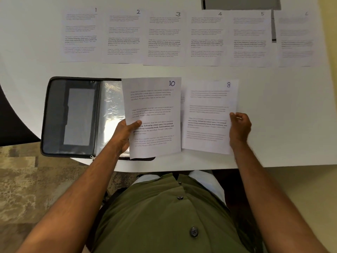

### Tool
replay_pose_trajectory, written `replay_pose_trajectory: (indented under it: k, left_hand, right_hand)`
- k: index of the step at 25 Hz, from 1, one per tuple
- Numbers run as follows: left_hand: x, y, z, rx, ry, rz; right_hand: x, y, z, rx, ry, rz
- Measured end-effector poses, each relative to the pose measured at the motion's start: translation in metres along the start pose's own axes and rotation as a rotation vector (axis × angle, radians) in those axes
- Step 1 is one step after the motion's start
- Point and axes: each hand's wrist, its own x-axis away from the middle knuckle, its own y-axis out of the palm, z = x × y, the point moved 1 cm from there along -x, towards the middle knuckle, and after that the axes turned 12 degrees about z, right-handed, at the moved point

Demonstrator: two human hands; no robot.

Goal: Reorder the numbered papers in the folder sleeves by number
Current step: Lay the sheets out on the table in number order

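A person sits at the near edge of a white worktop with a sheet in each hand. The left hand has a closed grip on the paper marked 10, thumb pressed across the printed face near its left edge and fingers curled behind it; the sheet is lifted and slightly tilted above the right half of the open folder. The right hand has a closed grip on the paper marked 8, pinching its right edge with curled fingers; this sheet sits just beside the 10, their inner edges nearly meeting, and whether it rests on the worktop or is lifted cannot be told. The folder is a dark zip case lying open near the left part of the near edge, with a grey inner pocket on its left side and a shiny clear plastic sleeve showing next to the 10. Along the far edge of the worktop six more papers lie flat in a row, side by side, running left to right: paper 1, paper 2, paper 3, paper 4, paper 5 and paper 6, whose numeral is faint and blurred.
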Motion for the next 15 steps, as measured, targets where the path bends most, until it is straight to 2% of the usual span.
replay_pose_trajectory:
  k: [7, 8, 10, 12, 15]
  left_hand:
    - [0.01, 0.03, 0.008, 0.019, -0.018, 0.048]
    - [0.011, 0.034, 0.008, 0.022, -0.018, 0.057]
    - [0.013, 0.043, 0.007, 0.033, -0.019, 0.075]
    - [0.017, 0.054, 0.007, 0.042, -0.017, 0.088]
    - [0.024, 0.069, 0.009, 0.063, -0.01, 0.1]
  right_hand:
    - [-0.057, -0.01, 0.03, 0.247, -0.037, -0.079]
    - [-0.059, -0.011, 0.032, 0.292, -0.105, -0.083]
    - [-0.062, -0.01, 0.038, 0.488, -0.354, -0.101]
    - [-0.062, -0.007, 0.047, 0.651, -0.568, -0.241]
    - [-0.059, -0.007, 0.065, 0.751, -0.607, -0.408]
